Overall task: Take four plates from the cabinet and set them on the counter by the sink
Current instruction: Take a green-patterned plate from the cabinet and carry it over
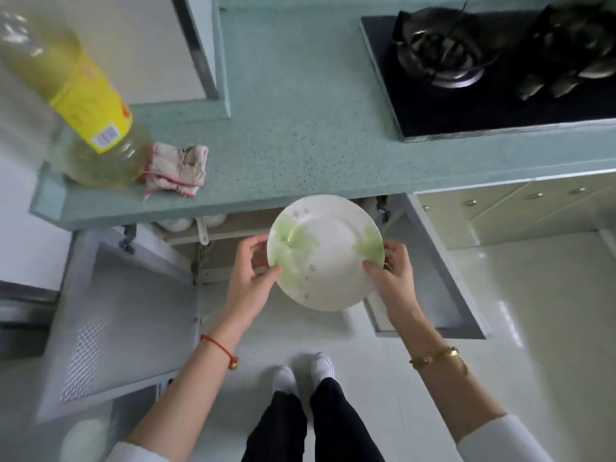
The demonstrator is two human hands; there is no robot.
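A white plate (328, 253) with green leaf print hangs in the air just below the counter's front edge, in front of the open lower cabinet (230, 243). My left hand (251, 275) grips its left rim and my right hand (390, 273) grips its right rim. Whether more plates lie under the top one is hidden. White bowls (181, 223) show on the cabinet shelf behind. The teal speckled counter (300, 128) runs above the plate.
A large oil bottle (76, 105) with a yellow label and a crumpled cloth (176, 170) sit on the counter's left end. A black gas hob (493, 71) fills the right. Both cabinet doors (113, 325) stand open at either side of my arms.
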